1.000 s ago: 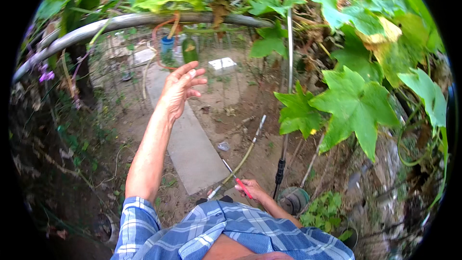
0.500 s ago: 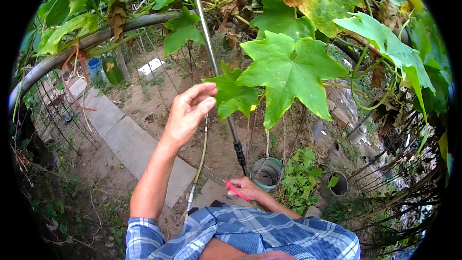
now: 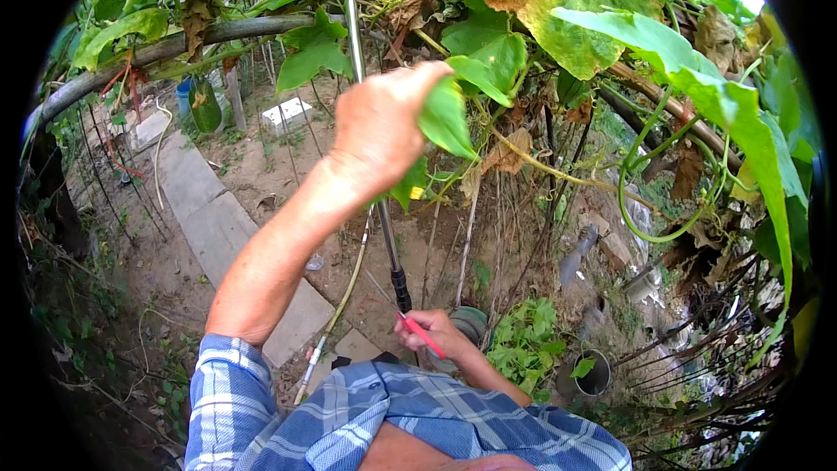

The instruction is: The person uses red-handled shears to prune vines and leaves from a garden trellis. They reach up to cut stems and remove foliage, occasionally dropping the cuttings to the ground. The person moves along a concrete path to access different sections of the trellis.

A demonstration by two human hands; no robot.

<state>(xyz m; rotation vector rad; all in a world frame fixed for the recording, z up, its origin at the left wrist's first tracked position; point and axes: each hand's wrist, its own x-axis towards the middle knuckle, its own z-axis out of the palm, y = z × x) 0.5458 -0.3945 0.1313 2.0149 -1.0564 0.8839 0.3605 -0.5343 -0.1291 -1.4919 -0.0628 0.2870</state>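
Observation:
My left hand is closed on a green leaf beneath the vines; its fingers are partly hidden behind the back of the hand. Low in front of my body, my right hand is wrapped round a red-handled tool with a thin metal blade pointing up and left. A metal pole with a black lower section runs from the foliage down to beside my right hand. Whether that hand touches the pole I cannot tell. A yellowish rod slants left of the pole.
Wooden arch poles carry vines overhead, with a large yellowing leaf and a hanging green gourd. Paving slabs cross the soil at left. A green bucket, cut greenery and a dark pot stand at right.
My left hand has moved up and right and closed on a leaf. The large lobed leaf that spread open before me now shows only in part beside that hand. My right hand keeps its tool.

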